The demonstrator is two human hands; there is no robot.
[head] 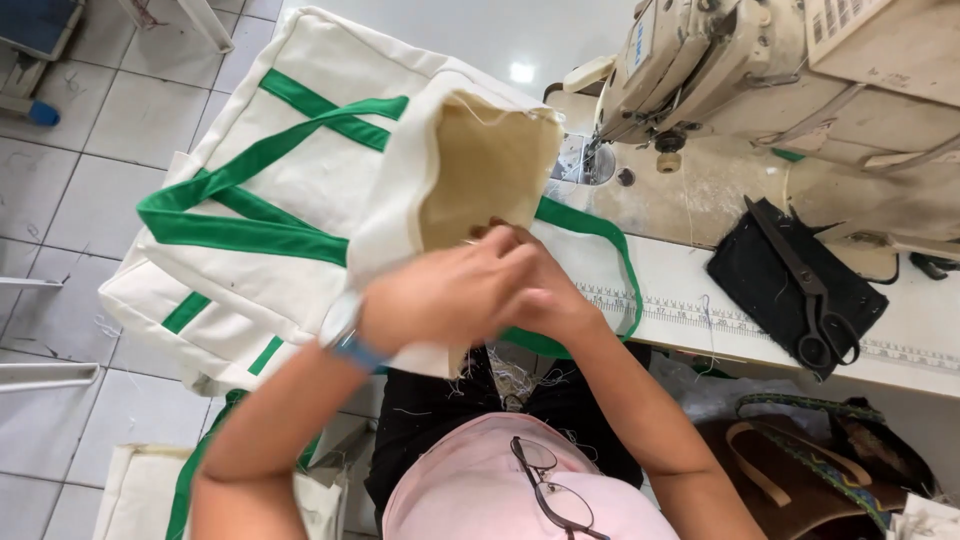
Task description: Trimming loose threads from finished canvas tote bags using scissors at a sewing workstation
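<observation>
Right at the middle of the frame, both hands meet on the lower edge of a cream cloth bag [330,190] trimmed with green straps [240,232]. The bag lies up and to the left of the hands, its long axis running from the lower left of the frame toward the upper middle, where its open mouth [485,170] faces the hands and shows a tan inner side. One end hangs off the table toward the tiled floor [70,150] at the left.

The left hand [440,300], with a blue-strapped watch [345,335] at the wrist, is curled narrow and lies over the fabric at the mouth's lower rim. The right hand [545,285] sits just beside it, touching it, fingers closed on the same rim. Both seem to pinch the cloth, though what lies between the fingertips is hidden. The two hands are equally near the bag's opening; the left covers more of it.

Just beyond the bag's mouth, at the upper right, stands a worn cream sewing machine [720,70], its needle area [585,160] close to the bag's far corner. Black scissors [805,290] rest on a dark cloth pad [790,285] on the white table [900,330], well apart to the right. Glasses [550,490] hang from the pink shirt at the bottom.
</observation>
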